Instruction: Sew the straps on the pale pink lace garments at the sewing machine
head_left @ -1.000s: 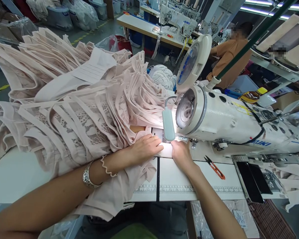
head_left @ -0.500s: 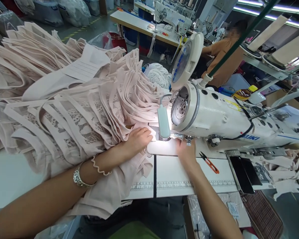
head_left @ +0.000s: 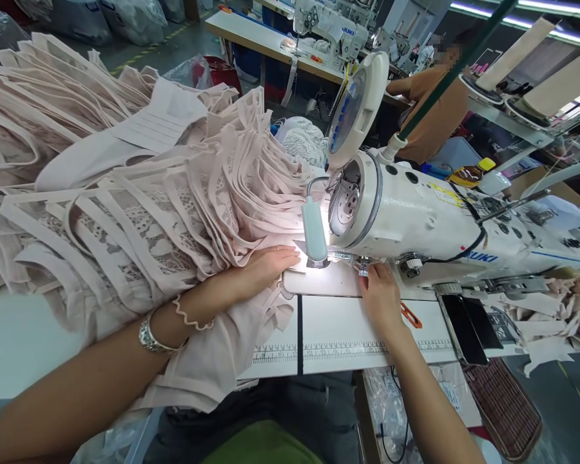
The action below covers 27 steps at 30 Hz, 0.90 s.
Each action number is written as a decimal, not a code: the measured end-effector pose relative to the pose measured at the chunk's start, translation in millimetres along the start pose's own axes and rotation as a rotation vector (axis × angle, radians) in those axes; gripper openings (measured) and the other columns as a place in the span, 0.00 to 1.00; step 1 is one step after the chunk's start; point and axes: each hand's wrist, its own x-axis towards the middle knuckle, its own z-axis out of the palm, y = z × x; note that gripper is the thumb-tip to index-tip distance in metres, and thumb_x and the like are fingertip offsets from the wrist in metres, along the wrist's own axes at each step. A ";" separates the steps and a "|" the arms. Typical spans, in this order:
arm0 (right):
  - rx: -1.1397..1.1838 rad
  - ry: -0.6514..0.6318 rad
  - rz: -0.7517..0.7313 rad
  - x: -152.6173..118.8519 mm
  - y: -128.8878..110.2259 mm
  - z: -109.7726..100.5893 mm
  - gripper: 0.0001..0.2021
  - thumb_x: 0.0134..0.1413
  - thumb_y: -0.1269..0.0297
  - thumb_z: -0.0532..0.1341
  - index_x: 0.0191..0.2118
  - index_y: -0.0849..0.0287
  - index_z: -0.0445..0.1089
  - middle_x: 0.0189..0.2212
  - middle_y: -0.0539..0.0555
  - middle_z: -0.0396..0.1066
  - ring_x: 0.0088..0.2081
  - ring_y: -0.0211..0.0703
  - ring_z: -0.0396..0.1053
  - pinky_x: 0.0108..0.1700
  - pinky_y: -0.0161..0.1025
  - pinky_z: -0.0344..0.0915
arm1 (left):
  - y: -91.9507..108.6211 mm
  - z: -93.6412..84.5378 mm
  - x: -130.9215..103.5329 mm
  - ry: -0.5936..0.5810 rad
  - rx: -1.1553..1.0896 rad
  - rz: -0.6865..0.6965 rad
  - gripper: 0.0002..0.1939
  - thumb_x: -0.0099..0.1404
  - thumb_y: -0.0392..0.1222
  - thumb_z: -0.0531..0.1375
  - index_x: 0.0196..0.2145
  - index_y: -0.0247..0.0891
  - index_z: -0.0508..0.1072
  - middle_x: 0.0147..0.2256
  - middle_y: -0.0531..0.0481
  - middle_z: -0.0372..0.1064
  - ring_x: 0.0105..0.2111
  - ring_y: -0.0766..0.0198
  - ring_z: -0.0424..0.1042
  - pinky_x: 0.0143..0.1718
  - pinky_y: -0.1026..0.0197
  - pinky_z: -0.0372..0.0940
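Note:
My left hand [head_left: 273, 263] lies with stretched fingers on a pale pink fabric piece [head_left: 297, 259], just left of the needle area of a white sewing machine [head_left: 406, 212]. The thumb is hidden. Under the machine arm, my right hand [head_left: 383, 296] has its fingers bent and close together by a small metal part [head_left: 363, 265]; what they hold, if anything, cannot be made out. Orange thread snips [head_left: 410, 314] lie just right of that hand, their blades covered by it. A big heap of pink lace-trimmed garments [head_left: 174, 219] spreads over and around my left forearm.
A lamp [head_left: 314, 229] hangs beside the machine head. A dark phone [head_left: 464, 328] rests at the table's right, near fabric scraps [head_left: 555, 309]. A ruler strip [head_left: 338, 351] runs along the front edge. Behind the machine a person [head_left: 437, 106] sits near another sewing machine [head_left: 328, 29].
My right hand has moved right, away from the needle area, and now covers the snips' blades. My left hand has flattened with its fingers straighter on the fabric. The view has shifted slightly.

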 end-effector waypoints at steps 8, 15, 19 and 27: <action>0.268 0.112 -0.276 -0.7 -44.6 2.2 0.09 0.64 0.73 0.53 0.35 0.58 0.68 0.34 0.55 0.72 0.37 0.42 0.69 0.41 0.37 0.67 | 66.3 37.7 -12.1 0.007 0.576 0.452 0.16 0.70 0.27 0.50 0.50 0.22 0.73 0.48 0.32 0.74 0.47 0.50 0.76 0.44 0.51 0.71; 0.320 -0.026 -0.108 8.9 -62.8 -0.8 0.09 0.66 0.67 0.55 0.33 0.57 0.66 0.30 0.53 0.71 0.35 0.43 0.67 0.39 0.38 0.65 | 80.0 34.8 -14.8 -0.113 0.678 0.204 0.18 0.68 0.23 0.49 0.51 0.18 0.71 0.49 0.25 0.72 0.49 0.45 0.74 0.37 0.53 0.70; 0.285 -0.050 -0.090 6.6 -63.2 -1.4 0.09 0.67 0.66 0.53 0.38 0.57 0.70 0.31 0.53 0.71 0.38 0.45 0.68 0.40 0.38 0.64 | 59.7 18.1 -5.7 -0.168 0.629 0.073 0.17 0.69 0.21 0.50 0.51 0.20 0.71 0.47 0.30 0.73 0.47 0.54 0.74 0.47 0.54 0.68; 0.009 -0.327 -0.043 22.1 -70.5 -17.0 0.11 0.61 0.77 0.52 0.35 0.57 0.69 0.33 0.57 0.73 0.38 0.46 0.69 0.35 0.37 0.60 | 63.5 22.3 -9.3 -0.173 0.663 0.176 0.16 0.70 0.24 0.48 0.47 0.25 0.73 0.49 0.35 0.73 0.48 0.54 0.72 0.44 0.57 0.66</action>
